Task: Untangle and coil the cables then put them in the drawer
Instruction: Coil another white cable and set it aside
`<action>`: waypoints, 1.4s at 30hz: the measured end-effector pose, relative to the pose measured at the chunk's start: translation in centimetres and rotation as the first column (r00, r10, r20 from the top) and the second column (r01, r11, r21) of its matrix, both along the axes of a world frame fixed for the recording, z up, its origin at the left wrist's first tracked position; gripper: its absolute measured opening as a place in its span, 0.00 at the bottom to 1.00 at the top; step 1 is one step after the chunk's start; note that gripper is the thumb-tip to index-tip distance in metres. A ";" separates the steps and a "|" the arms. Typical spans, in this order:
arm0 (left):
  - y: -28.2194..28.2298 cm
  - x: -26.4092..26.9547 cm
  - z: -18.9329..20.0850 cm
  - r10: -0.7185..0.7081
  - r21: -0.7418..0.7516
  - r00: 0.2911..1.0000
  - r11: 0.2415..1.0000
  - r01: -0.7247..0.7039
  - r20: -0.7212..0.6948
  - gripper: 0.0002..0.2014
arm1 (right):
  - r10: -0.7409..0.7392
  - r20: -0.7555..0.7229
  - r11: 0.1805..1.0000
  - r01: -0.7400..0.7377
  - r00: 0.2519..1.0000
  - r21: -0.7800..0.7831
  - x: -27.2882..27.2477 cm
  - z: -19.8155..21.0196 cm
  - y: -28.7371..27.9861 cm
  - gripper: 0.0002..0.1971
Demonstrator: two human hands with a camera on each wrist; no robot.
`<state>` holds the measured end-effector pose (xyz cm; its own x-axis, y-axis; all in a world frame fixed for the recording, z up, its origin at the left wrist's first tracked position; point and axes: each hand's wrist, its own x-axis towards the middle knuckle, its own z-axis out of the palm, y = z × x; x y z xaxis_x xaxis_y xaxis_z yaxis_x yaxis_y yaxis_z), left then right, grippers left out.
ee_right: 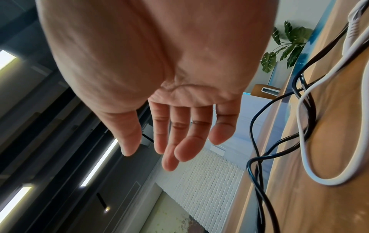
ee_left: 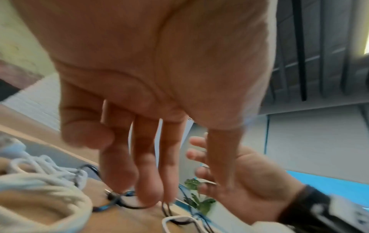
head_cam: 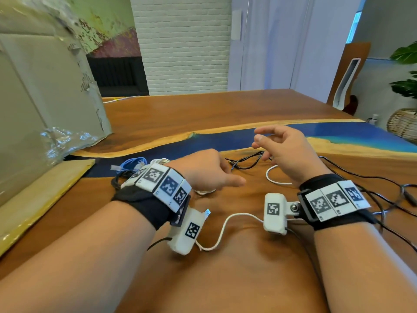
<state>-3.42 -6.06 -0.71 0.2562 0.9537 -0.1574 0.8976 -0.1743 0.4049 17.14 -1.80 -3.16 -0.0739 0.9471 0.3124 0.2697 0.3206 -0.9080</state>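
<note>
Left hand [head_cam: 203,170] hovers low over the wooden table [head_cam: 225,279], fingers loosely extended and holding nothing, tips near a thin black cable [head_cam: 246,162] at 12 o'clock. Right hand [head_cam: 286,152], at 1 o'clock, hangs relaxed and empty. A white cable [head_cam: 228,224] trails between the wrists; a blue cable [head_cam: 130,164] lies at 10 o'clock.

Brown wooden table [head_cam: 203,114] with a deep blue band fading to turquoise at right. Black cable [head_cam: 246,162], white cable [head_cam: 228,222], blue cable [head_cam: 133,162] centre-left. Black wristbands [head_cam: 144,206] carry black-and-white square-patterned tags; a pale, perhaps cream, cord bundle [ee_left: 42,178], blurred.
</note>
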 end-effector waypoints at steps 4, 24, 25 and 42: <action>-2.1 2.1 -0.7 -0.247 -0.253 0.947 0.948 0.193 -0.205 0.17 | 0.076 0.022 0.997 -0.075 0.997 -0.019 -0.2 0.5 -0.6 0.08; -0.3 -1.5 -2.1 0.043 -0.054 0.399 0.998 0.015 0.916 0.18 | -0.180 -0.146 0.982 0.186 0.973 0.031 3.9 1.3 0.2 0.07; -0.2 -1.8 -2.4 0.047 -0.053 0.348 0.999 0.010 0.936 0.18 | -0.209 -0.077 0.976 0.213 0.975 0.044 4.1 1.1 0.2 0.07; -0.5 -1.9 -3.4 0.091 -0.070 0.421 0.995 -0.064 0.902 0.19 | 0.181 0.156 0.972 -0.200 0.971 0.120 -4.1 0.7 -3.0 0.10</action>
